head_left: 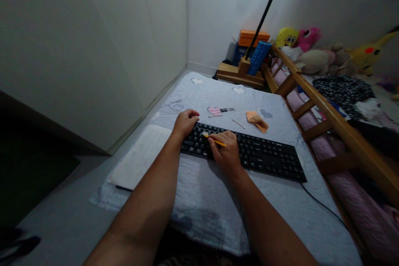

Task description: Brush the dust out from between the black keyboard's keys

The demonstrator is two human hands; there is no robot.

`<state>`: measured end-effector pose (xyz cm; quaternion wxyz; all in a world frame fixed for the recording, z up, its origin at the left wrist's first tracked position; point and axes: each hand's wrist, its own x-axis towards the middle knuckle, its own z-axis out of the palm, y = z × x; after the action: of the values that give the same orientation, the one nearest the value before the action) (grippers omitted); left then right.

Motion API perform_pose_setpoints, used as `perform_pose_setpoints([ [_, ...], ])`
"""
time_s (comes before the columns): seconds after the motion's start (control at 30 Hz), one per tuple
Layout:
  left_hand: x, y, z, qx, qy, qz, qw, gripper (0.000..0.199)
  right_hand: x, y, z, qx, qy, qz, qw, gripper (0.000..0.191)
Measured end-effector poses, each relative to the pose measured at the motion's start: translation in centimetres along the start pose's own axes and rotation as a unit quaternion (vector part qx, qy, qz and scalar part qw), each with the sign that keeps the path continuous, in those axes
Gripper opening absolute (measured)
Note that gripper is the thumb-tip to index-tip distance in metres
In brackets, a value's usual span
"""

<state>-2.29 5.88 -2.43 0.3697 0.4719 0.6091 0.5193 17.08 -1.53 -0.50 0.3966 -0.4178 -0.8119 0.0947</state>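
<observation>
A black keyboard point(264, 154) lies slightly slanted on a cloth-covered table. At its left end, my left hand point(186, 124) grips the upper corner, fingers bent over the far edge. My right hand point(227, 149) pinches a small brush point(217, 141) with a yellow handle; its pale bristles touch the keys left of the middle. Past the keyboard lie a slim pink tool with a dark collar and metal tip point(222, 110), a thin pinkish stick point(215, 115), a cotton swab point(238, 123) and a crumpled orange cloth point(257, 121).
A flat pale sheet or pad point(140, 156) lies left of the keyboard, partly behind my left forearm. The keyboard's cable point(324, 205) runs off to the right. A wooden bed rail point(336, 122) borders the right side. A black pole point(264, 12) on a wooden base rises behind.
</observation>
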Motion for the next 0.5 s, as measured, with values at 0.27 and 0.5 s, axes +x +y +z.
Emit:
perform_pose_setpoints([
  [0.27, 0.10, -0.15, 0.01, -0.001, 0.007, 0.004, 1.000, 0.013, -0.08, -0.99, -0.95, 0.089, -0.020, -0.015, 0.996, 0.026],
  [0.5, 0.13, -0.21, 0.00, 0.001, 0.005, 0.006, 1.000, 0.014, -0.05, -0.93, -0.70, 0.093, 0.050, -0.003, 0.994, 0.021],
])
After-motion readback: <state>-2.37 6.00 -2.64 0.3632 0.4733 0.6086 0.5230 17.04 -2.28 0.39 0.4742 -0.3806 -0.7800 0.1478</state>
